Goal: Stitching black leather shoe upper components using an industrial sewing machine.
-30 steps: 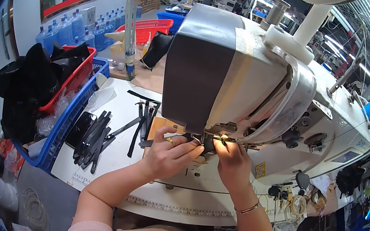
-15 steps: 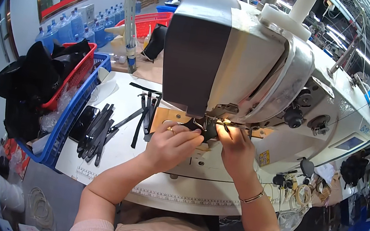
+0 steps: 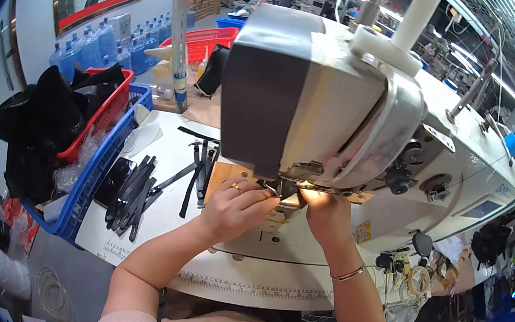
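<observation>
Under the head of a large white-and-grey industrial sewing machine, both my hands are at the needle area. My left hand, with a ring on one finger, is closed, its fingertips pressing the left edge of a small black piece of material. On the other side my right hand, a bracelet at its wrist, has its fingers curled on the same piece by the lit presser foot. The machine head hides some of the right fingertips and part of the piece. A tan plate lies around the work.
Left of my hands lie several black strips and a dark phone. A blue crate and a red basket with black items stand at the table's left edge. Thread and cords hang at the right.
The scene sits slightly lower in the picture, as my head has tilted. Both hands stay at the needle area, and less of the black piece shows between them.
</observation>
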The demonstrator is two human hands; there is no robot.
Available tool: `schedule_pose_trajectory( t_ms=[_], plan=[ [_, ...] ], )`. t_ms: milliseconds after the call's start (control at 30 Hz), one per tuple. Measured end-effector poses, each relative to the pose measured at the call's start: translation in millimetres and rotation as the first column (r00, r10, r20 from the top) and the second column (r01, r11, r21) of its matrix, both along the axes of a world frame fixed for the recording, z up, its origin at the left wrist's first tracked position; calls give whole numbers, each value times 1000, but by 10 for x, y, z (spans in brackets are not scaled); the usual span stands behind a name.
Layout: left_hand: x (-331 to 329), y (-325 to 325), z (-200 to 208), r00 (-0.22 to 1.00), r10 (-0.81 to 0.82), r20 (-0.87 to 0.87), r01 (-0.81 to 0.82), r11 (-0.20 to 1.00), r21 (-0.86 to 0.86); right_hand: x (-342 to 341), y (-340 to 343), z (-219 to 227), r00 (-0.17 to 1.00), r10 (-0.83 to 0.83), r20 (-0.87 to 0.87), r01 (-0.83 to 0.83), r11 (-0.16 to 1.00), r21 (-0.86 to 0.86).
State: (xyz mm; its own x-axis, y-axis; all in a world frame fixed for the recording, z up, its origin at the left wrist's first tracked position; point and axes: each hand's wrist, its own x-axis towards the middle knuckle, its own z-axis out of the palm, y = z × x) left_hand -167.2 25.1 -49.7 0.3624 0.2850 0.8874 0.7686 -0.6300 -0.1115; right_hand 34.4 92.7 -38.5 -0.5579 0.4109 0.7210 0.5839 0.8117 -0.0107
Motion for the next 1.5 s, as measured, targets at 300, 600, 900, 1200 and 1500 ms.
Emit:
schedule_pose_trajectory(
  t_ms=[300,600,900,1200,1500],
  plan=[
    [-44,148,23,1000,-12,-2,12,999,39,24,132,-45,997,-67,43,62,991,117],
    [-20,163,-51,986,89,140,-91,996,12,590,-278,-22,945,-176,-276,232,955,184],
    [-49,150,-44,996,-43,75,39,998,57,1539,-418,-247,700,-553,-451,678,713,179],
    [0,43,-66,967,213,140,-188,967,-174,352,-97,-308,963,-231,-138,241,968,66],
    [12,-23,4,968,248,-41,-251,961,-114,106,318,-34,989,150,-17,-141,960,243]
  ],
)
